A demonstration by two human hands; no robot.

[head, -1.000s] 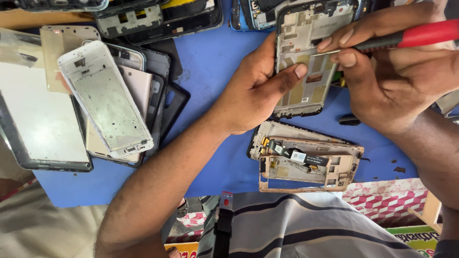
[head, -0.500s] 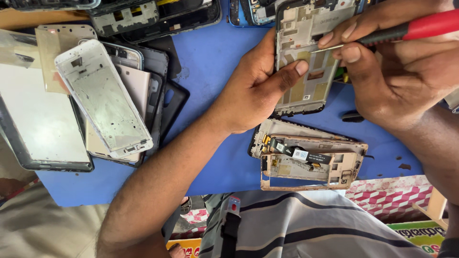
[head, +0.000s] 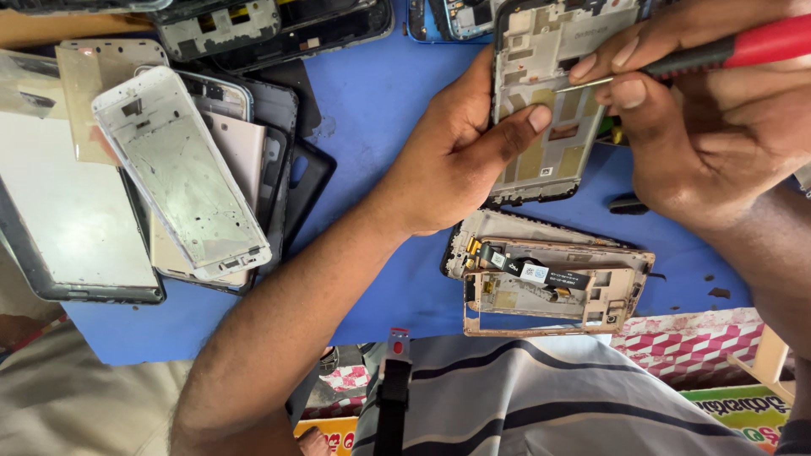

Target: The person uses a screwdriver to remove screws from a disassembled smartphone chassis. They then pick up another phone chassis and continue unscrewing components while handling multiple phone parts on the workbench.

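The left hand (head: 456,160) clamps an already-stripped phone frame (head: 549,101) while the right hand (head: 701,127), pinching a red-handled screwdriver (head: 718,55), probes its middle.

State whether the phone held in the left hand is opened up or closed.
Opened up: the phone frame in the left hand shows bare inner parts.

Blue desk surface (head: 380,110). Pile of phone frames and back covers (head: 182,173) near the left edge, a white frame uppermost. Large grey panel (head: 68,219) at the far left. Gold frame with black flex cable (head: 549,283) at the near edge. Dismantled phones (head: 253,21) along the far edge.
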